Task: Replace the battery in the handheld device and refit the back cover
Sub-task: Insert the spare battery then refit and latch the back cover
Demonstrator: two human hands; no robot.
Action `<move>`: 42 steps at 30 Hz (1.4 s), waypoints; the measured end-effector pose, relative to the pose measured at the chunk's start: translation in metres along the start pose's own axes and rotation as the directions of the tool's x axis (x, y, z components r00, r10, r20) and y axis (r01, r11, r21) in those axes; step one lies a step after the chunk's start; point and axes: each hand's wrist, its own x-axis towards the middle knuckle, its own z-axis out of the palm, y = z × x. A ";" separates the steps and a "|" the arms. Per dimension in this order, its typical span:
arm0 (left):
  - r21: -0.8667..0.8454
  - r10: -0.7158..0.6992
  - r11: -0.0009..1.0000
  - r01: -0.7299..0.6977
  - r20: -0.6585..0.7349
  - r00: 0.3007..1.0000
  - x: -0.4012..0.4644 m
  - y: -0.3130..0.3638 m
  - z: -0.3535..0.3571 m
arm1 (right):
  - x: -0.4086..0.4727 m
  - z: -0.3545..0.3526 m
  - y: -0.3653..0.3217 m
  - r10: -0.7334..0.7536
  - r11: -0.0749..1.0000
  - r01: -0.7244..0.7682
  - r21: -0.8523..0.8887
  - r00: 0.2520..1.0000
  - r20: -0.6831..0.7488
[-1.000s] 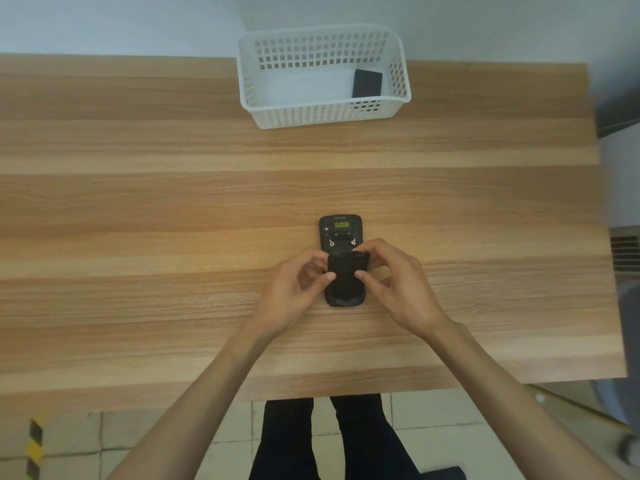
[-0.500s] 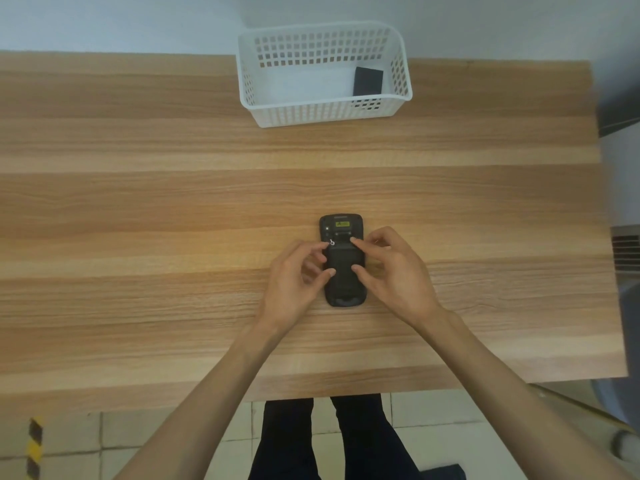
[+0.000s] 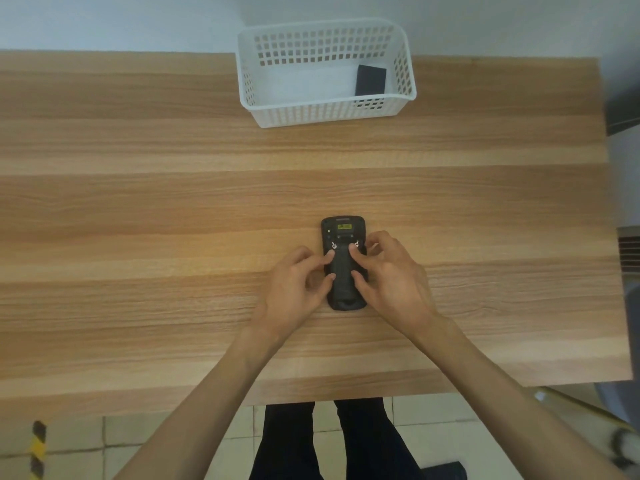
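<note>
Pinching at opposite edges with curled forefingers and thumbs, left hand (image 3: 294, 285) and right hand (image 3: 391, 282) on the cover (image 3: 343, 278), device (image 3: 343, 230) flat between them on the table (image 3: 138, 237), basket (image 3: 325, 112) well beyond the fingertips.

The device (image 3: 343, 230) lies on the table (image 3: 138, 202); the basket (image 3: 329, 109) behind holds a battery (image 3: 370, 79).

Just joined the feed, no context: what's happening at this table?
A person is working on a black handheld device lying face down on the wooden table. The left hand and right hand hold the back cover by its edges with curled fingers, index fingertips at the two small latches near its top. The cover looks laid in place; whether it is locked is not clear. A white basket at the far edge holds a dark flat block.
</note>
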 end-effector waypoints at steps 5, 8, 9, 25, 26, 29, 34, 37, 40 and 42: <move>0.190 0.008 0.982 -0.001 -0.037 0.999 0.007 0.014 -0.003 | -0.002 -0.003 -0.011 -0.037 0.984 0.035 -0.172 0.999 -0.008; 0.218 -0.009 0.976 0.020 -0.049 0.999 0.013 0.018 -0.003 | 0.003 -0.005 -0.007 -0.046 0.989 0.046 -0.137 0.999 0.001; 0.216 -0.016 0.976 0.028 -0.054 0.998 0.015 0.018 -0.003 | 0.005 -0.005 -0.003 -0.044 0.994 0.044 -0.101 0.999 0.006; 0.133 -0.023 0.990 0.046 -0.171 0.985 0.024 0.011 0.005 | 0.012 0.000 0.013 0.110 0.961 -0.081 0.264 0.989 -0.099; 0.147 -0.012 0.988 0.036 -0.165 0.986 0.024 0.010 0.005 | 0.012 -0.002 0.013 0.103 0.963 -0.074 0.260 0.990 -0.098; 0.180 0.024 0.984 0.003 -0.149 0.989 0.024 0.009 0.003 | 0.014 -0.004 0.013 0.069 0.976 -0.051 0.210 0.994 -0.081; 0.324 0.136 0.941 -0.102 -0.085 0.987 0.024 0.006 -0.003 | 0.016 -0.009 0.016 -0.001 0.993 0.007 0.118 0.999 -0.051; 0.388 0.202 0.906 -0.169 -0.045 0.978 0.027 0.000 -0.005 | 0.017 -0.010 0.017 -0.036 0.996 0.038 0.079 0.999 -0.029; 0.372 0.227 0.908 -0.193 -0.051 0.972 0.031 -0.005 -0.005 | 0.018 -0.010 0.017 -0.033 0.997 0.034 0.073 0.999 -0.009; 0.362 0.249 0.906 -0.218 -0.042 0.967 0.032 -0.006 -0.004 | 0.018 -0.011 0.017 -0.043 0.998 0.043 0.046 0.999 0.002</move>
